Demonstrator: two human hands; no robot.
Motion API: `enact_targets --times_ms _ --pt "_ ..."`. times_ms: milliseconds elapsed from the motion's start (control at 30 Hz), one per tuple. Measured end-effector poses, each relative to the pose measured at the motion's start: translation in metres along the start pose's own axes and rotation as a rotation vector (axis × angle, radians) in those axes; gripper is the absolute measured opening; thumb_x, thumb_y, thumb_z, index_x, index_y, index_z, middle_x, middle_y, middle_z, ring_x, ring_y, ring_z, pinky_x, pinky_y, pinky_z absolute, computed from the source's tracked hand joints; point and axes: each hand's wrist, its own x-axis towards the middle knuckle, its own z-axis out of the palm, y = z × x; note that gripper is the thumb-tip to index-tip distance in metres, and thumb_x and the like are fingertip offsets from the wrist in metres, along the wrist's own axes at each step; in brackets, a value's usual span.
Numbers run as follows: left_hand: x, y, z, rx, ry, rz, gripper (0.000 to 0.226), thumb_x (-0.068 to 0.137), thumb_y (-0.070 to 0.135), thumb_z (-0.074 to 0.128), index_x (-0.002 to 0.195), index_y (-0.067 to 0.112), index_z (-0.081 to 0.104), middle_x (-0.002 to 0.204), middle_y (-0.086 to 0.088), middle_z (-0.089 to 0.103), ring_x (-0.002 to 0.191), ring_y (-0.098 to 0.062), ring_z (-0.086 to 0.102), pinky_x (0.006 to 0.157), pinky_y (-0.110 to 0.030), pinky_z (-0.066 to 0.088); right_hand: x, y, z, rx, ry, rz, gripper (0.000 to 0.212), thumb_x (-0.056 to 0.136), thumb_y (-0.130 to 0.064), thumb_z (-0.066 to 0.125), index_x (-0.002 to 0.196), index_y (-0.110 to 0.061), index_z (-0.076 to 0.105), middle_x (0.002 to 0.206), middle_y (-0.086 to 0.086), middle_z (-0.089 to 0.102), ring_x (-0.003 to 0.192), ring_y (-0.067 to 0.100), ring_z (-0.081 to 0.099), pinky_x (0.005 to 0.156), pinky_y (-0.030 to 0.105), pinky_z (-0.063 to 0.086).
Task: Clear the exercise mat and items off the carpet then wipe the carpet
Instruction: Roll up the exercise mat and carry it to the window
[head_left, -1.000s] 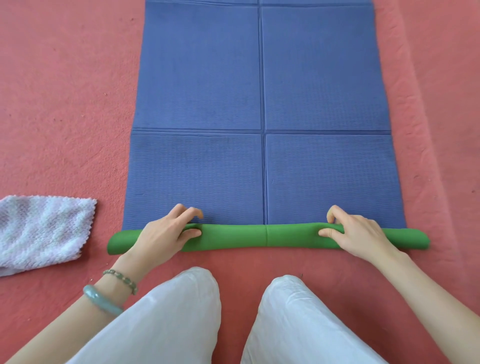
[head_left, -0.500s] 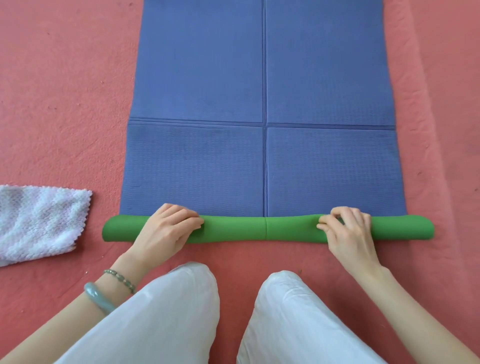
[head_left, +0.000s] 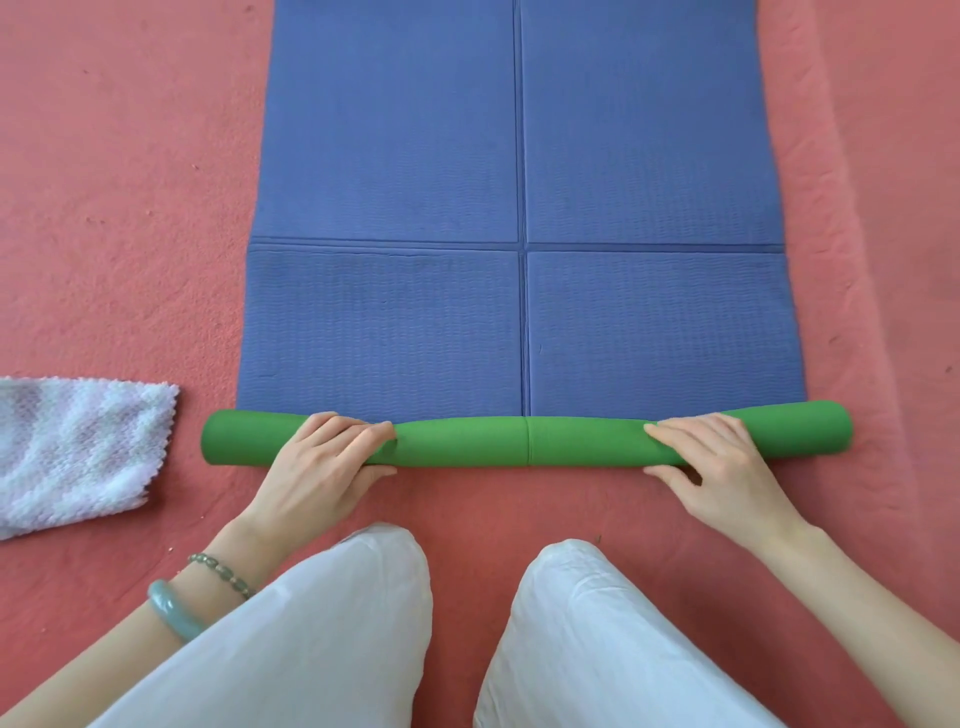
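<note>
Blue foam, creased into square panels, fills the upper middle of the view: an exercise mat (head_left: 395, 156) lying flat on a salmon-red carpet (head_left: 130, 208) and running away from the person who kneels at its near end. That near end is rolled into a slim tube showing the mat's green underside (head_left: 519, 441), lying crosswise just ahead of two knees in white trousers (head_left: 322, 623). The left hand (head_left: 317, 462) grips the tube left of centre, fingers curved over the top and thumb tucked against the near side; a jade bangle (head_left: 174, 610) and a bead bracelet sit on that wrist. The right hand (head_left: 722, 462) holds the tube right of centre in the same way. A white textured cloth (head_left: 78, 447) lies on the carpet to the left, apart from the mat. The step in hand appears to be rolling up the mat, and only a small part is wound. The next move likely calls for both hands pushing forward evenly, so the roll stays tight and square.
</note>
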Motion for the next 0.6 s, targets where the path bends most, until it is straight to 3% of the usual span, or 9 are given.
enact_targets --times_ms 100,200,300,400,467,533,600 --pt "0.006 -0.001 -0.008 -0.046 0.001 -0.016 0.030 0.091 0.034 0.049 0.103 0.009 0.062 0.085 0.001 0.069 0.075 -0.022 0.061 0.077 -0.030 0.041 0.004 -0.005 -0.005 0.114 0.019 0.173 0.041 0.079 -0.042 0.055 0.095 -0.005 0.064 0.084 0.005 0.065 0.083 0.019 0.052 0.086 0.028 0.036" --pt "0.007 -0.003 -0.016 -0.138 -0.076 -0.061 0.022 0.091 0.037 0.046 0.100 0.018 0.055 0.070 0.005 0.062 0.066 -0.020 0.056 0.069 -0.027 0.039 0.005 -0.010 -0.009 0.127 -0.022 0.182 0.038 0.080 -0.043 0.052 0.088 -0.008 0.062 0.076 0.004 0.063 0.072 0.027 0.057 0.076 0.027 0.037" --pt "0.003 -0.010 -0.022 -0.240 -0.189 -0.161 0.024 0.088 0.048 0.042 0.098 0.028 0.051 0.067 0.009 0.060 0.061 -0.019 0.056 0.060 -0.028 0.041 0.001 -0.015 -0.009 0.121 -0.084 0.171 0.036 0.082 -0.046 0.049 0.081 -0.012 0.060 0.070 -0.001 0.064 0.064 0.026 0.057 0.066 0.027 0.036" --pt "0.010 -0.018 -0.020 -0.286 -0.277 -0.294 0.034 0.079 0.059 0.040 0.098 0.034 0.054 0.067 0.021 0.057 0.052 -0.005 0.048 0.058 -0.029 0.043 0.007 -0.017 -0.009 0.092 -0.168 0.238 0.028 0.085 -0.044 0.054 0.080 -0.017 0.057 0.061 -0.003 0.060 0.060 0.025 0.053 0.058 0.032 0.035" --pt "0.015 -0.022 -0.017 -0.312 -0.292 -0.335 0.039 0.077 0.059 0.042 0.097 0.032 0.060 0.071 0.025 0.053 0.058 -0.002 0.046 0.063 -0.029 0.042 0.022 -0.018 -0.012 0.103 -0.286 0.329 0.020 0.086 -0.039 0.062 0.087 -0.020 0.055 0.069 -0.002 0.063 0.069 0.028 0.055 0.062 0.034 0.037" --pt "0.019 -0.024 -0.014 -0.349 -0.221 -0.327 0.038 0.076 0.057 0.046 0.098 0.031 0.063 0.089 0.022 0.052 0.081 -0.008 0.050 0.075 -0.031 0.041 0.032 -0.014 -0.014 0.176 -0.368 0.384 0.019 0.085 -0.036 0.065 0.093 -0.025 0.051 0.084 -0.007 0.062 0.080 0.025 0.056 0.071 0.036 0.040" --pt "0.018 -0.020 -0.012 -0.342 -0.119 -0.335 0.033 0.074 0.048 0.057 0.101 0.030 0.064 0.101 0.015 0.053 0.092 -0.011 0.045 0.083 -0.031 0.034 0.036 -0.012 -0.013 0.247 -0.319 0.390 0.023 0.080 -0.030 0.072 0.090 -0.026 0.051 0.090 -0.009 0.054 0.086 0.019 0.051 0.080 0.038 0.041"
